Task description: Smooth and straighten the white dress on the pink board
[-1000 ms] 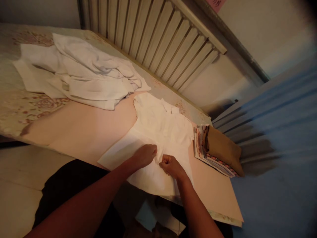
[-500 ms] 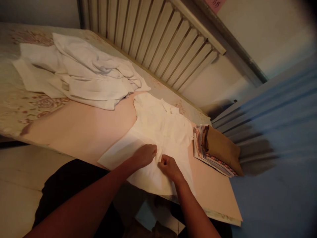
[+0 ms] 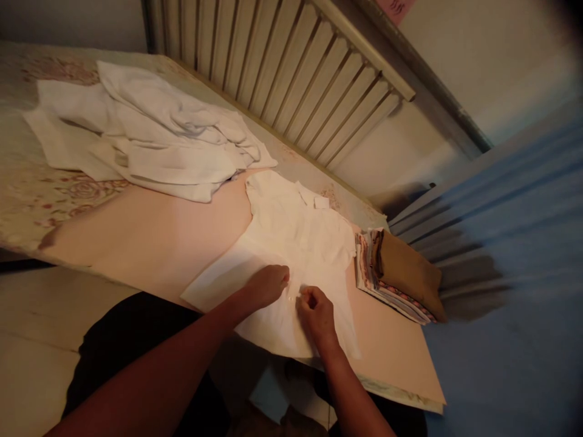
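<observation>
A white shirt (image 3: pixel 291 233) lies flat on a pale pink board (image 3: pixel 155 237), collar toward the far side. My left hand (image 3: pixel 266 285) rests on the shirt's front near its lower middle, fingers curled and pinching the cloth. My right hand (image 3: pixel 315 312) is close beside it, a finger's width away, fingers closed on the shirt's front edge. A small button seems to sit between the two hands, too small to be sure.
A heap of white garments (image 3: pixel 150 133) lies at the far left on a floral sheet (image 3: pixel 31 200). Folded brown and striped cloths (image 3: pixel 401 273) sit right of the shirt. A slatted headboard (image 3: pixel 291 67) runs behind; blue fabric (image 3: pixel 514 255) fills the right.
My right hand has shifted slightly down and toward me along the shirt's front. My left hand has barely moved.
</observation>
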A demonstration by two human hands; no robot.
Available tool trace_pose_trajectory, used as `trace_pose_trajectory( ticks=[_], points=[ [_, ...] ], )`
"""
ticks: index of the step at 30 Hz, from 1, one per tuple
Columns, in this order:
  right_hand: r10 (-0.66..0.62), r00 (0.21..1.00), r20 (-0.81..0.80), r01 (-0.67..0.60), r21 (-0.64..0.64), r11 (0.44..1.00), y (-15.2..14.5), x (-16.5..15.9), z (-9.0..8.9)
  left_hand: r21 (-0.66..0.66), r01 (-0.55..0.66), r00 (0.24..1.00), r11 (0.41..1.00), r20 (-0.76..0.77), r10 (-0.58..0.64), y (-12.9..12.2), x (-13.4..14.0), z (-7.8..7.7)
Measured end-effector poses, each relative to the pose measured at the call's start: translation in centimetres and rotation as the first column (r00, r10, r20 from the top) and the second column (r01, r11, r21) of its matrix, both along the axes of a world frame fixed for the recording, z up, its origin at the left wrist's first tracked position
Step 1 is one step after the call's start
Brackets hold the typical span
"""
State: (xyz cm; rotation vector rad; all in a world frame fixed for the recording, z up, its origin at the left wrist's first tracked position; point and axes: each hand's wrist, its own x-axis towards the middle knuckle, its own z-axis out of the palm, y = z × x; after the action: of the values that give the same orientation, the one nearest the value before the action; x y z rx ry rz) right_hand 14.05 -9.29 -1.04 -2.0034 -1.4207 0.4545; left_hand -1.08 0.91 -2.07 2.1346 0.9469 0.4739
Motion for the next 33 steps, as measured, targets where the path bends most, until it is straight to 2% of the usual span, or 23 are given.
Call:
trace_pose_trajectory(
  ticks=[4,8,11,17,20,28,33],
  points=[
    [0.218,0.965,0.148,-0.221,0.003,0.975,-0.5,-0.4,0.0,-0.008,0.000,1.000,1.000,-0.012,0.000,0.0,0.0,0.1],
    [0.300,0.920,0.251,-0.304,-0.025,0.952,-0.4,-0.6,0.1,0.004,0.003,1.000,1.000,-0.004,-0.003,0.0,0.0,0.2],
    [0.313,0.903,0.296,-0.305,-0.074,0.950,0.0,-0.8,0.1,0.011,0.001,1.000,1.000,0.002,-0.001,0.0,0.0,0.1],
    [0.241,0.913,0.329,-0.200,-0.152,0.968,0.5,-1.1,-0.1,0.008,0.006,1.000,1.000,-0.017,-0.006,0.0,-0.1,0.1],
    [0.251,0.900,0.356,-0.197,-0.180,0.964,0.6,-1.2,0.0,-0.004,0.001,1.000,1.000,-0.019,-0.001,0.0,-0.1,0.2],
    [0.347,0.802,0.487,-0.224,-0.294,0.929,1.0,-1.3,0.9,-0.005,0.002,1.000,1.000,-0.001,-0.002,0.0,-0.1,0.2],
    [0.452,0.819,0.354,-0.356,-0.304,0.884,0.9,-0.3,1.5,-0.013,0.004,1.000,1.000,0.011,-0.004,0.1,-0.2,0.3]
  ],
)
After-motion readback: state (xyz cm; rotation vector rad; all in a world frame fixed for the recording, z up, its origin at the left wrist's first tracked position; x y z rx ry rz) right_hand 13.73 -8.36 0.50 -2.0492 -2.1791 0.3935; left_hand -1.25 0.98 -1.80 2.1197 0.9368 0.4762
